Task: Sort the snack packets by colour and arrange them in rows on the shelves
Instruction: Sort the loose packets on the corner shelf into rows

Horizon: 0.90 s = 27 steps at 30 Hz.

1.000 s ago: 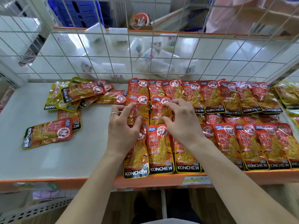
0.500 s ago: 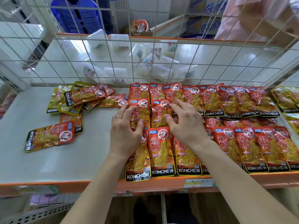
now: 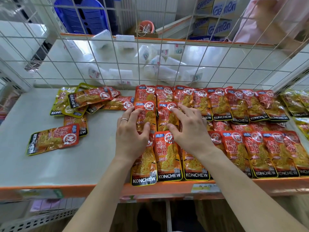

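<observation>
Both hands are laid flat with spread fingers on the middle row, and nothing is gripped: the left hand (image 3: pixel 132 134) on the end packet (image 3: pixel 147 108), the right hand (image 3: pixel 192 131) on the next packet (image 3: pixel 163 119). The loose packets (image 3: pixel 87 99) lie to the left on the shelf (image 3: pixel 41 164), mostly with the long axis crosswise to the rows, so the left hand is judged the nearer.

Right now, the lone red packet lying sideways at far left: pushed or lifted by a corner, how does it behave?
The lone red packet is a thin, creased foil pouch, so it probably flops. Glossy film on the smooth shelf suggests it slides easily. It lies flat, so rolling seems unlikely.
</observation>
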Available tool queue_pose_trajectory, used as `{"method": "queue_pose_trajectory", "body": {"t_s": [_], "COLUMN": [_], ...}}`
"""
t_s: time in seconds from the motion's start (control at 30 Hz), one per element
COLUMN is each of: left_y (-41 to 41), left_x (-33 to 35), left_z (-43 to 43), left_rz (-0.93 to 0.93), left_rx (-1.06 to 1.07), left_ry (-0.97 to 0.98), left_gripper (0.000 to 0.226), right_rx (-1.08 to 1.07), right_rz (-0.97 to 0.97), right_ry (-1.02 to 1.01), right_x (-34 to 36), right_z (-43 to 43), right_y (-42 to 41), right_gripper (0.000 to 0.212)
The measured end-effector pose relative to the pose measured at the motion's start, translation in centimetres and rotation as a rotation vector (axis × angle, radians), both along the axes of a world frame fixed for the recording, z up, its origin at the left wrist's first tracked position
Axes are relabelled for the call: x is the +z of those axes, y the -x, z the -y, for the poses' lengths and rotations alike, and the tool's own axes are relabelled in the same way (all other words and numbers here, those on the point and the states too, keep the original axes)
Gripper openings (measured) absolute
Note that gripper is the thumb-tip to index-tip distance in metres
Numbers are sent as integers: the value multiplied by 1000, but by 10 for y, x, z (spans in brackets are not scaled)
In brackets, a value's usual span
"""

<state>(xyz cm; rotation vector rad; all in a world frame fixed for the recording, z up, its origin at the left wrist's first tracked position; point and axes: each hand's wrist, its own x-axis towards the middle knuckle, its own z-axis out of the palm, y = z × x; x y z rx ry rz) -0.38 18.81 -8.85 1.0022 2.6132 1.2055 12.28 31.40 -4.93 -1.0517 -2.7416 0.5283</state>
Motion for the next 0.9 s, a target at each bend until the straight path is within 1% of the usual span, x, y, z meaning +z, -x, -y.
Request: {"method": "queue_pose_trajectory", "body": {"t_s": [0.47,0.63,0.8,0.9], "left_y": [1,-1,-1,-9], "left_x": [-4,-3,7,16], "left_z": [0,-1,-1,1], "left_rz": [-42,-47,-16,-62], "left_rx": [-25,-27,-12,60], "left_ry": [-14,13,48,67], "left_gripper": [47,47,44,39], "right_rx": [-52,-42,23,89], "right_rz": [-2,-20,-74,-115], "right_ry": [-31,-22,15,16], "right_x": [-4,-3,3,11], "right_z": [5,5,0,-5], "right_y": [14,12,8,1], "right_gripper": [55,55,50,50]}}
